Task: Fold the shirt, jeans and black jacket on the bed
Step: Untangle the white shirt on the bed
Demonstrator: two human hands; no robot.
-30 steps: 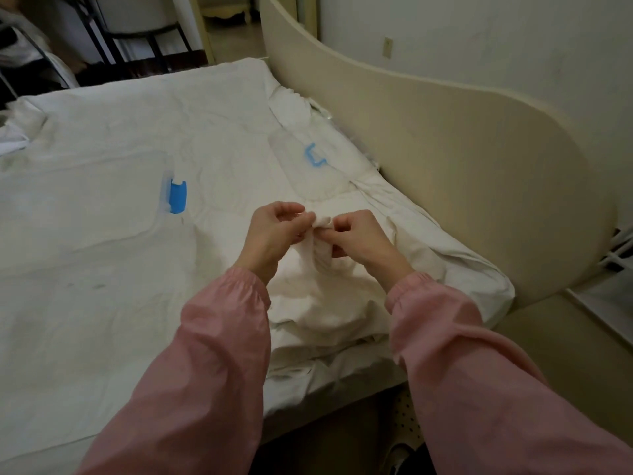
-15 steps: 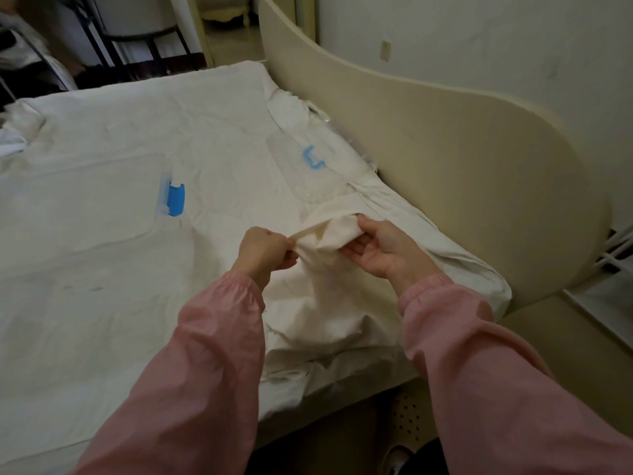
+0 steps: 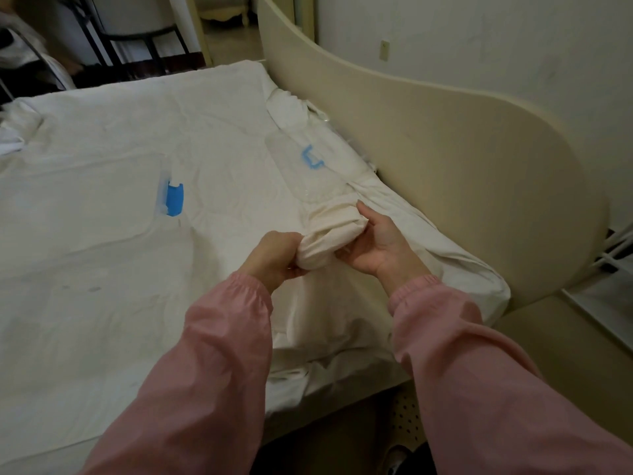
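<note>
bunched cream cloth roll (image 3: 330,234) is gripped by left hand (image 3: 274,258) and right hand (image 3: 380,245) | white-sheeted bed (image 3: 102,303) lies beneath | blue plastic clip (image 3: 174,199) is seen left | curved cream headboard (image 3: 462,186) stands right

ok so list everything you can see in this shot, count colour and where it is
cream cloth: 1, bunched, gripped between both hands near the bed's right edge
bed sheet: 1, white, wrinkled, covers the bed
blue clip: 1, blue, on the sheet left of the hands
clear bag: 1, see-through with a blue mark, on the sheet beyond the hands
headboard: 1, cream, curved, along the bed's right side
wall outlet: 1, beige, on the wall above the headboard
dark frame: 1, black, beyond the bed's far end
sleeves: 2, pink, on both arms
left hand: 1, closed on the cloth
right hand: 1, closed on the cloth
</note>
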